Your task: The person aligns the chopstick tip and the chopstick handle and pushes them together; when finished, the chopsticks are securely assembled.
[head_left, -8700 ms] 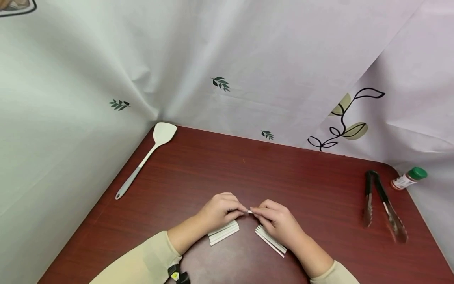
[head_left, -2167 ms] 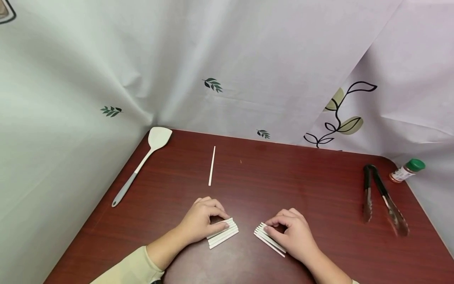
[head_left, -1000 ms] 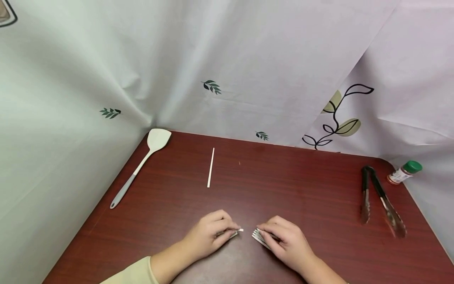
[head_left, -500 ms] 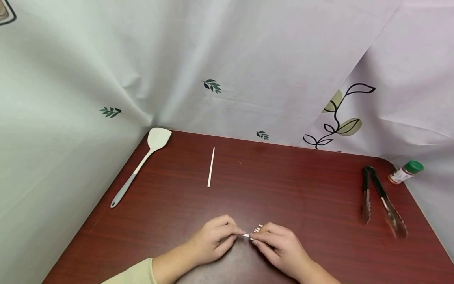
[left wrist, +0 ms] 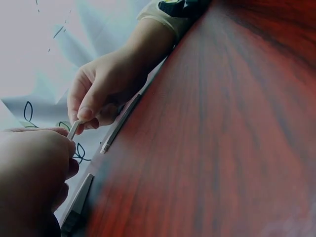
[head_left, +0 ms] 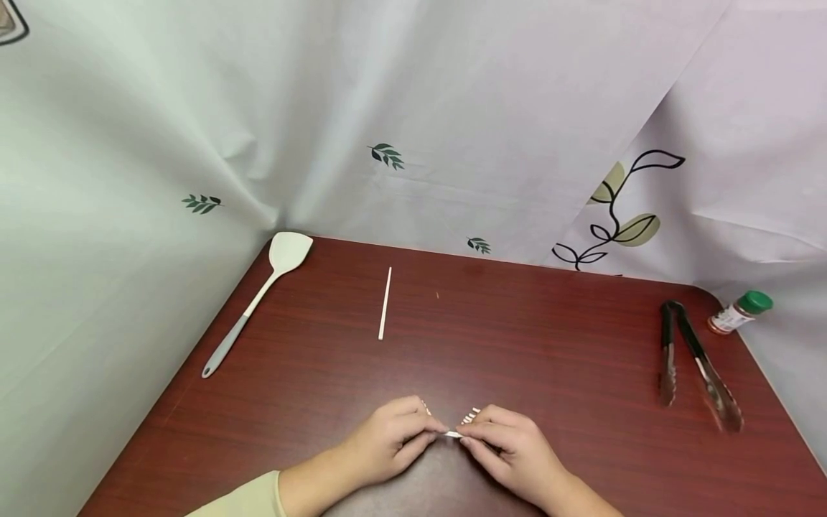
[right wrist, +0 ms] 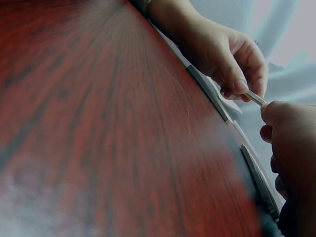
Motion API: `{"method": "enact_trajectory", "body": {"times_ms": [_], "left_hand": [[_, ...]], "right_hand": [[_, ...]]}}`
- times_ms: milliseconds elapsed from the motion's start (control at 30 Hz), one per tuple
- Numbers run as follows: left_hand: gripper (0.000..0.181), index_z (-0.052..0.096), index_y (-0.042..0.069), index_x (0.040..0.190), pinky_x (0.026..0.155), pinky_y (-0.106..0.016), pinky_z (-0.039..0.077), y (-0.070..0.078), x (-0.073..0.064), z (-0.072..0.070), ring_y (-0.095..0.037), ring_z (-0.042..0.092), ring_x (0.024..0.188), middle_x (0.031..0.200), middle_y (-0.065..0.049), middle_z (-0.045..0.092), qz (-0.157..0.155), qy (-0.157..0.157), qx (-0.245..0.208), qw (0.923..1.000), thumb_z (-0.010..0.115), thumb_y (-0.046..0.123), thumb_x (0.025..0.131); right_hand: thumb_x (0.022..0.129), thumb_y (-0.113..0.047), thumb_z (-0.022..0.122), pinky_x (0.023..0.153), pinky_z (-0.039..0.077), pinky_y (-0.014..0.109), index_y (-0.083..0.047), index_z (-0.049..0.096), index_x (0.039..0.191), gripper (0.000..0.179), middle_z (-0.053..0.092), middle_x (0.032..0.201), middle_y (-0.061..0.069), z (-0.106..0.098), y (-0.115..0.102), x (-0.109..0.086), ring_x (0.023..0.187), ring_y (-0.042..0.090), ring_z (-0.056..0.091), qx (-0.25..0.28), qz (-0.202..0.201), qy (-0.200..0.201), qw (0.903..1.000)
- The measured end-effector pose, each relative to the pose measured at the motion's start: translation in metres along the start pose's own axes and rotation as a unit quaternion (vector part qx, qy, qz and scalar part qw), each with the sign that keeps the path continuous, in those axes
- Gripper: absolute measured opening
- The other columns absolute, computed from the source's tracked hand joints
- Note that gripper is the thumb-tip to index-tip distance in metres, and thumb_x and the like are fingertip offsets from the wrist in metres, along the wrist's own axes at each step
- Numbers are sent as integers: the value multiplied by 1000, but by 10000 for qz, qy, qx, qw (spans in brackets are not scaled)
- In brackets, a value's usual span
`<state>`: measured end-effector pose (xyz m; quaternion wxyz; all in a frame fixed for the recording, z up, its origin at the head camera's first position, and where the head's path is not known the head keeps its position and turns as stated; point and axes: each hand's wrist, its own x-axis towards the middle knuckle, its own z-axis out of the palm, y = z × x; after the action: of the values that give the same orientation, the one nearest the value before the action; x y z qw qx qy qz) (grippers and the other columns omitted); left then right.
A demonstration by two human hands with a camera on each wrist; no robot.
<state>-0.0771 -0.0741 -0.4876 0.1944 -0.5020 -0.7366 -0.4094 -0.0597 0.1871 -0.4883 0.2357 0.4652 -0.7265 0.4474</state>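
The left hand (head_left: 395, 439) and right hand (head_left: 510, 444), just apart, pinch opposite ends of a white stick (head_left: 453, 434) above the worktop (head_left: 549, 345) foreground; further stick ends (head_left: 471, 416) show beside the right hand. A lone stick (head_left: 385, 303) lies near the rear edge, a spatula (head_left: 263, 291) along the left. Broad worktop separates the hands from tongs (head_left: 693, 337) and a green-capped bottle (head_left: 736, 314) at right.

Head view: soft, even light; cloth (head_left: 426, 108) tinted greenish left, pinkish right, folds shadowed; pale sheen on table (head_left: 549, 345) front; tongs (head_left: 696, 350), tips smeared. Wrist views: dimmer; left hand (left wrist: 34, 177) and right hand (right wrist: 298, 153) shadowed up close; cloth washed out; table partly hazy.
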Motion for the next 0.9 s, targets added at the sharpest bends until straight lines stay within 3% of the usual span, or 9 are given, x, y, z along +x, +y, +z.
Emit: {"method": "enact_trajectory", "body": {"times_ms": [167,400,600,900], "left_hand": [[23,78,16,109,85,-21,52,1,1,-1,0,61,84,93,10,67,68,-21,238,9997,81,4,90],[18,74,20,97,85,-21,52,4,1,-1,1,61,84,92,13,66,-138,-173,302,9993,79,4,90],[20,73,20,96,84,-21,52,5,1,-1,0,61,84,91,13,66,-169,-179,297,9993,81,4,88],[19,75,21,93,92,-26,55,6,2,1,0,68,90,91,14,72,-167,-33,423,9990,86,7,86]], "right_hand": [[102,-12,74,77,57,20,-5,81,109,12,74,96,0,1,0,0,84,12,72,-204,20,3,9998],[100,-22,79,71,53,14,-14,81,96,9,75,89,-4,1,-2,-3,74,4,66,-472,471,207,9976],[101,-20,77,71,51,15,-12,81,96,10,74,90,-4,2,-2,-1,75,6,64,-393,277,197,9986],[101,-20,77,68,46,8,-11,80,96,11,73,87,-5,3,-2,-4,69,2,58,-289,367,54,9989]]}}
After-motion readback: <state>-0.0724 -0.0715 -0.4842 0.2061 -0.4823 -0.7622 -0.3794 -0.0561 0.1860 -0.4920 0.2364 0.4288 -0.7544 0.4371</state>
